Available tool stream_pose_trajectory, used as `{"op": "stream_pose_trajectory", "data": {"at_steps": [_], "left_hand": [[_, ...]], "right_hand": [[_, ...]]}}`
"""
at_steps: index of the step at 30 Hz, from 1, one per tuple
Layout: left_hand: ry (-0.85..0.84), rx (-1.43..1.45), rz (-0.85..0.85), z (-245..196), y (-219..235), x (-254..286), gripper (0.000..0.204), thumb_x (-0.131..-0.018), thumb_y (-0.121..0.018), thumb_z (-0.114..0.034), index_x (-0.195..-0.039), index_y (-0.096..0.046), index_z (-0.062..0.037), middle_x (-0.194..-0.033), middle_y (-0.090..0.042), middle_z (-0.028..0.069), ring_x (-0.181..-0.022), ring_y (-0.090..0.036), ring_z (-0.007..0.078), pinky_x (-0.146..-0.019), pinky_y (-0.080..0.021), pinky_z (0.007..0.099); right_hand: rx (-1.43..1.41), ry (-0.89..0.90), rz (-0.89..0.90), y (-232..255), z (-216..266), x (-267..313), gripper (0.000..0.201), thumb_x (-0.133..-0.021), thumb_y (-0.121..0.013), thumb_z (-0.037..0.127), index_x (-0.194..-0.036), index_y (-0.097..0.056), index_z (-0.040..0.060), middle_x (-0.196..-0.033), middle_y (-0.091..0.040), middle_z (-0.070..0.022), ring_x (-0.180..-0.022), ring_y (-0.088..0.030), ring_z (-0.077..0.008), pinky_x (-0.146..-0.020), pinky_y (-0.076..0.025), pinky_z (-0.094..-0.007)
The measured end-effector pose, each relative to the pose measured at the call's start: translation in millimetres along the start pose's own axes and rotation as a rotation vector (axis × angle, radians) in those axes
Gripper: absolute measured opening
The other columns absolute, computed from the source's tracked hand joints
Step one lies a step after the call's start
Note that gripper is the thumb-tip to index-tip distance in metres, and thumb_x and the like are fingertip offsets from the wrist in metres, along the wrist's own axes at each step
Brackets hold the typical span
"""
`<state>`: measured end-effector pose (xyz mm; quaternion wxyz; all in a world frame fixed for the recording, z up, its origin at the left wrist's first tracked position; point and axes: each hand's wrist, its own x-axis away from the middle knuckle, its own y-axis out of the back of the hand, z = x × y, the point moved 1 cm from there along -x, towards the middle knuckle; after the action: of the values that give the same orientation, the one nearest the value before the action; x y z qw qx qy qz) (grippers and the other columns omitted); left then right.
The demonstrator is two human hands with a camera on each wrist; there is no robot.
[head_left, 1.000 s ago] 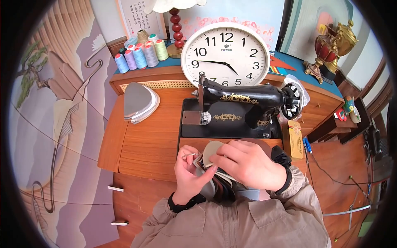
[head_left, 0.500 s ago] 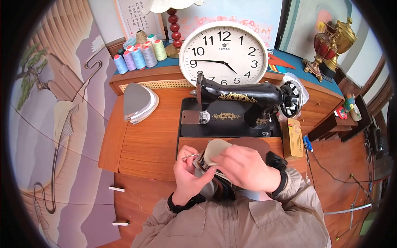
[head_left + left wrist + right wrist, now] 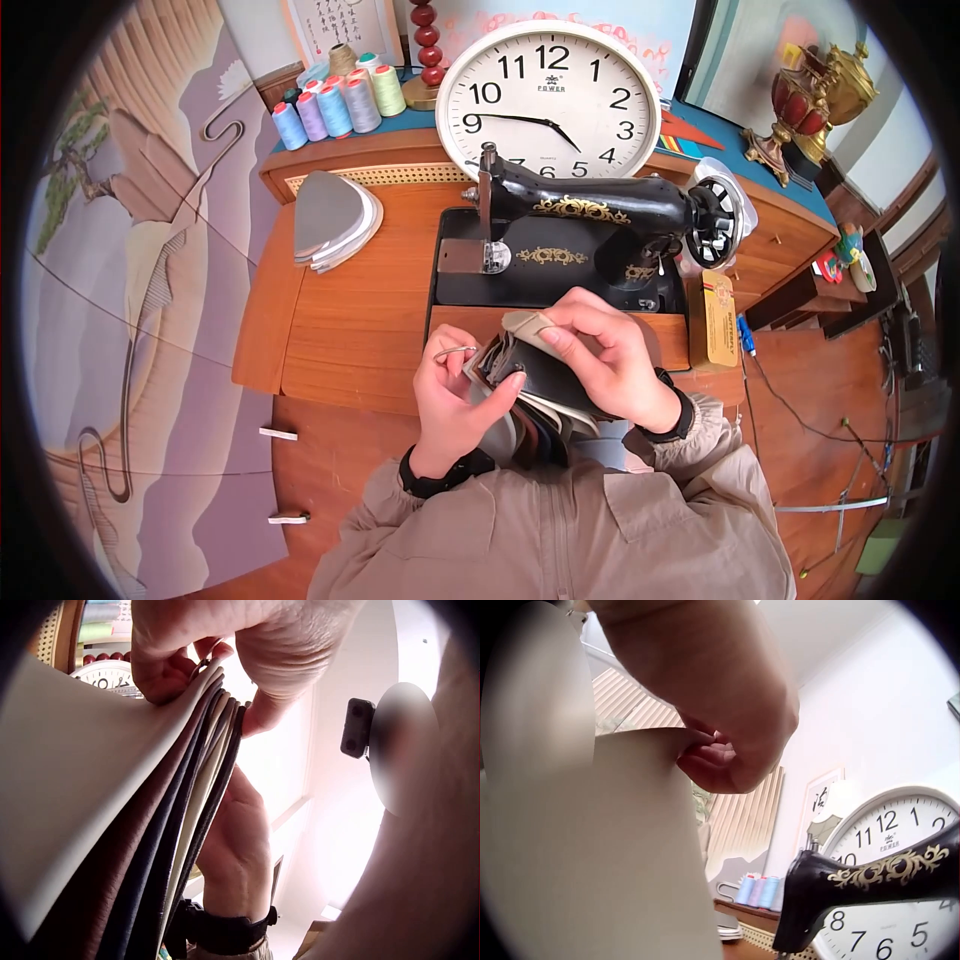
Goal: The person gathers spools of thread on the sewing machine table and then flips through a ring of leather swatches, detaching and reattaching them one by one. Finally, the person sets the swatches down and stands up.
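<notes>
A bundle of leather-like swatches (image 3: 548, 378) in black, brown, navy and off-white is held over the front edge of the table. At its left corner my left hand (image 3: 447, 405) grips it, thumb on top, beside a metal ring (image 3: 455, 350). My right hand (image 3: 612, 362) pinches a beige swatch (image 3: 526, 323) between thumb and fingers, folding it back from a black one beneath. In the right wrist view this beige sheet (image 3: 622, 847) spreads large below the fingers. The left wrist view shows the layered edges (image 3: 191, 772) fanned out under my left hand.
A black sewing machine (image 3: 590, 205) stands just beyond the hands, with a round clock (image 3: 548, 95) behind it. Grey and white pieces (image 3: 335, 215) are stacked at left. Thread spools (image 3: 335, 108) line the back shelf; a yellow box (image 3: 713, 318) stands at right.
My right hand has turned and lifted the beige swatch back, uncovering a black one. My left hand keeps its grip on the corner. The head view has tilted down slightly.
</notes>
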<state>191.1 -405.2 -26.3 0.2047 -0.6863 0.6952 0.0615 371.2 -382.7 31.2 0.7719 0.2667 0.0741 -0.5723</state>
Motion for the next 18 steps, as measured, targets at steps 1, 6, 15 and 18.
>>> {"op": "stream_pose_trajectory", "data": {"at_steps": [1, 6, 15, 18], "left_hand": [[0.012, 0.003, -0.004, -0.3, -0.2, -0.1, 0.05, -0.067, -0.077, 0.003, -0.083, -0.033, -0.0113, -0.092, -0.04, 0.0049, -0.084, -0.04, 0.0105, -0.081, -0.038, 0.0264], [-0.017, 0.025, -0.016, 4.2, 1.2, 0.1, 0.045, -0.067, -0.082, -0.001, -0.088, -0.042, -0.0064, -0.093, -0.041, 0.0037, -0.082, -0.04, 0.0087, -0.076, -0.036, 0.0228], [-0.03, 0.04, -0.014, 6.0, -2.6, -2.4, 0.044, -0.068, -0.082, -0.001, -0.091, -0.045, -0.0056, -0.091, -0.04, 0.0006, -0.078, -0.036, 0.0063, -0.07, -0.034, 0.0204], [-0.017, 0.026, -0.014, 2.2, -3.7, -1.9, 0.044, -0.068, -0.082, -0.001, -0.09, -0.045, -0.0058, -0.09, -0.039, 0.0002, -0.077, -0.036, 0.0061, -0.07, -0.035, 0.0207]], "right_hand": [[0.067, 0.021, -0.05, 1.5, 0.5, -0.8, 0.014, -0.089, -0.062, 0.003, -0.102, -0.066, -0.0006, -0.086, -0.06, -0.0092, -0.075, -0.058, -0.021, -0.068, -0.047, -0.03], [0.597, 0.345, -0.123, 7.7, 4.0, -0.1, 0.02, -0.078, -0.067, -0.001, -0.098, -0.067, 0.0034, -0.085, -0.058, -0.0087, -0.074, -0.058, -0.0273, -0.061, -0.049, -0.0369], [0.231, 0.199, 0.155, 3.7, 13.3, -0.9, 0.017, -0.082, -0.066, 0.001, -0.099, -0.065, 0.0007, -0.087, -0.057, -0.0107, -0.078, -0.058, -0.0291, -0.068, -0.049, -0.038], [0.338, 0.281, 0.209, 6.6, 19.1, -6.9, 0.02, -0.079, -0.066, 0.0, -0.098, -0.064, 0.0016, -0.087, -0.055, -0.01, -0.078, -0.057, -0.0285, -0.068, -0.049, -0.0381]]}}
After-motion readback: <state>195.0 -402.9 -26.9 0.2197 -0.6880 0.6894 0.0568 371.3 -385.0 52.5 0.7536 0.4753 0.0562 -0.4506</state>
